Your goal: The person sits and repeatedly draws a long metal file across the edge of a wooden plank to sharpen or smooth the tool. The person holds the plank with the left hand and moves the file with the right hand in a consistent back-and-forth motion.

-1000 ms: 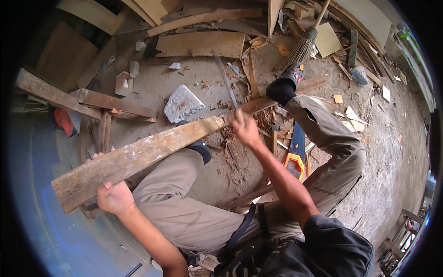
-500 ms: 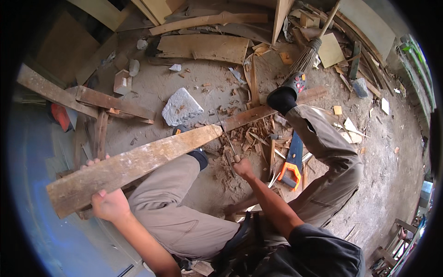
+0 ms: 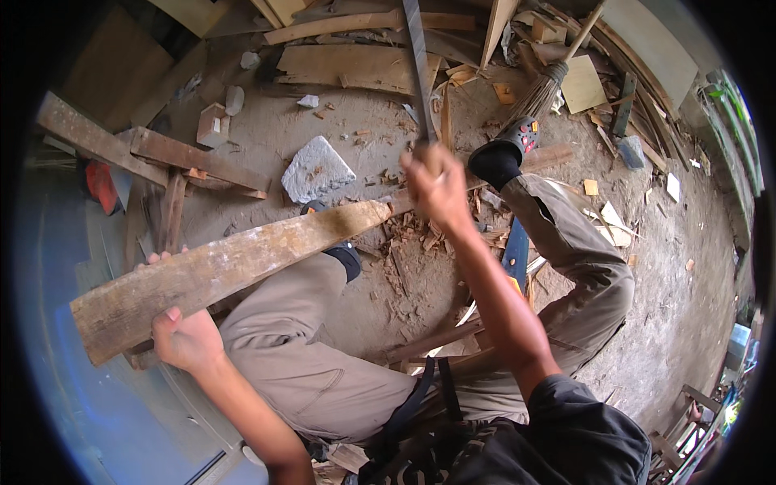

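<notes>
My left hand [image 3: 187, 338] grips the wide near end of a long wooden plank [image 3: 234, 267], its thumb on the near edge and fingertips showing over the far edge. The plank slants up to the right across my left knee, and its narrow, pale cut tip lies by a wooden beam [image 3: 550, 159] on the ground. Closed round the handle of a machete, my right hand [image 3: 436, 184] is raised over the area just right of that tip. The long dark blade [image 3: 419, 73] points away and upward, apart from the plank.
Wood chips [image 3: 408, 250] litter the ground below my right hand. A handsaw [image 3: 516, 250] lies partly behind my right forearm. Beyond the plank are a pale stone block [image 3: 318, 171] and nailed timbers [image 3: 194, 168]. A broom [image 3: 533, 101] stands near my right foot, among scrap boards.
My right hand has lifted up and away from the plank's tip, swinging the machete blade upward. The plank's near end has shifted slightly left and up, still in my left hand.
</notes>
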Motion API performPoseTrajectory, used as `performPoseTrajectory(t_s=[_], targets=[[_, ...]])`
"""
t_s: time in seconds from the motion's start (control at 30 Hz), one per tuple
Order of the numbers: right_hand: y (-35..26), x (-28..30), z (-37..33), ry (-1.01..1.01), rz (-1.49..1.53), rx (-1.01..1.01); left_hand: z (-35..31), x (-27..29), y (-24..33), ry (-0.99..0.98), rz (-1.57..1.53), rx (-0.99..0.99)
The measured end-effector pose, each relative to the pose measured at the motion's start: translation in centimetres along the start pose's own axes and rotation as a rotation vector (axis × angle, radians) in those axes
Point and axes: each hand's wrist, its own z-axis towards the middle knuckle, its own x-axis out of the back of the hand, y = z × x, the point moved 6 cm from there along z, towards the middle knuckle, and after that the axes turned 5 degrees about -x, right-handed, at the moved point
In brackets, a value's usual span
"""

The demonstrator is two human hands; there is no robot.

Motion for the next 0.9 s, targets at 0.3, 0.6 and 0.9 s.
performPoseTrajectory(t_s=[0.3,0.6,0.9], targets=[[10.1,-0.3,-4.1,0.328,-0.447,0.255,0.1,0.2,0.1,0.043,-0.031,0.017],[28.0,1.9,-9.5,0.033,-0.411,-0.786,-1.9,-0.9,-1.0,0.164,-0.030,0.113],[26.6,3.7,-9.0,0.038,-0.558,-0.579,-1.3,-0.8,0.5,0.066,0.038,0.005]])
